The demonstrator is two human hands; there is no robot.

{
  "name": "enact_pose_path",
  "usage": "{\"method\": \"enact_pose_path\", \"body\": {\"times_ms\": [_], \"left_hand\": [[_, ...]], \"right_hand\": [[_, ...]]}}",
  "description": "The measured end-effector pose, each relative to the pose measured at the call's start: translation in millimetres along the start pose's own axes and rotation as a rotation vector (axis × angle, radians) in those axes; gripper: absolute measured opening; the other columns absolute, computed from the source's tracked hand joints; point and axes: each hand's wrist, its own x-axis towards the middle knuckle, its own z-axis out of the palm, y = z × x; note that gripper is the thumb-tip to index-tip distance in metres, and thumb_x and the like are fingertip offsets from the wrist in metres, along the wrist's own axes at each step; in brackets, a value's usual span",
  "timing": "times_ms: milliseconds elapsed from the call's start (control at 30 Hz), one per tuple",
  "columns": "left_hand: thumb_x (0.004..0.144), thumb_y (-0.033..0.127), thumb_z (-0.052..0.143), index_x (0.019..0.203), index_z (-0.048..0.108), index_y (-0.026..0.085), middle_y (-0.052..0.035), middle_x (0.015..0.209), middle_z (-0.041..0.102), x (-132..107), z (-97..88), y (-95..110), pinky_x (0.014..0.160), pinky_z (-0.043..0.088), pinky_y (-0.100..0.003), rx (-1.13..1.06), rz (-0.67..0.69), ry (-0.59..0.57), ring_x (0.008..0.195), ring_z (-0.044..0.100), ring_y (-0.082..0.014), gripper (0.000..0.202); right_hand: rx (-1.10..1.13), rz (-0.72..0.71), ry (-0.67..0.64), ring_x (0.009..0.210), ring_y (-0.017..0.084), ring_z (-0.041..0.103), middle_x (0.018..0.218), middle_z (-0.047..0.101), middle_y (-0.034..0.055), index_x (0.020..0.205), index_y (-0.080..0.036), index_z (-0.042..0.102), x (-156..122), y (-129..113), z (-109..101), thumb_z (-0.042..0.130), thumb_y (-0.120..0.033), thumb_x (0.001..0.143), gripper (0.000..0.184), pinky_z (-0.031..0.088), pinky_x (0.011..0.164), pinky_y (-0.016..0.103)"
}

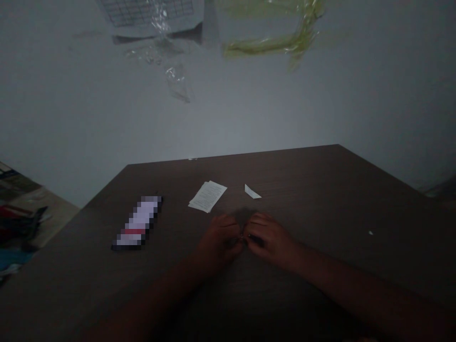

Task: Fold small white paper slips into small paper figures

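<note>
My left hand (221, 239) and my right hand (270, 237) meet over the near middle of the dark table. Both are closed, with fingertips pressed together. A tiny light glint shows where the fingers join, but whatever they pinch there is too small and dim to name. Beyond the left hand lies a small stack of printed paper slips (207, 196). A folded piece of paper (252, 192) rests just past the right hand, one edge raised. Neither hand touches these papers.
A phone (138, 222) with a blurred-out screen lies on the table (306, 175) to the left. One small white scrap (371, 232) is at the right. The table's far edge stands by a pale wall (242, 114) with taped sheets. Clutter (21, 228) sits at the lower left.
</note>
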Motion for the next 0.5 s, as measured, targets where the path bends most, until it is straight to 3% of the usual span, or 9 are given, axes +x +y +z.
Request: {"method": "enact_pose_path", "body": {"times_ms": [233, 500], "left_hand": [[0.098, 0.017, 0.068, 0.085, 0.068, 0.026, -0.0069, 0.091, 0.076, -0.3, 1.0, 1.7, 0.087, 0.061, -0.045, -0.179, -0.068, 0.047, 0.091, 0.074, -0.0299, 0.016], [0.1, 0.033, 0.07, 0.084, 0.07, 0.026, -0.0041, 0.088, 0.073, 1.5, -2.0, -3.5, 0.086, 0.058, -0.04, -0.327, -0.206, 0.099, 0.088, 0.071, -0.0267, 0.017]], "right_hand": [[0.045, 0.003, -0.005, 0.09, 0.024, 0.069, 0.093, 0.076, 0.0025, 0.099, -0.026, 0.065, 0.3, 1.7, -3.2, 0.07, -0.01, 0.104, 0.017, 0.052, 0.085, 0.039], [0.28, 0.223, 0.031, 0.093, 0.023, 0.072, 0.099, 0.076, 0.0019, 0.102, -0.028, 0.068, 1.2, -0.1, -4.9, 0.069, -0.016, 0.107, 0.013, 0.055, 0.087, 0.036]]}}
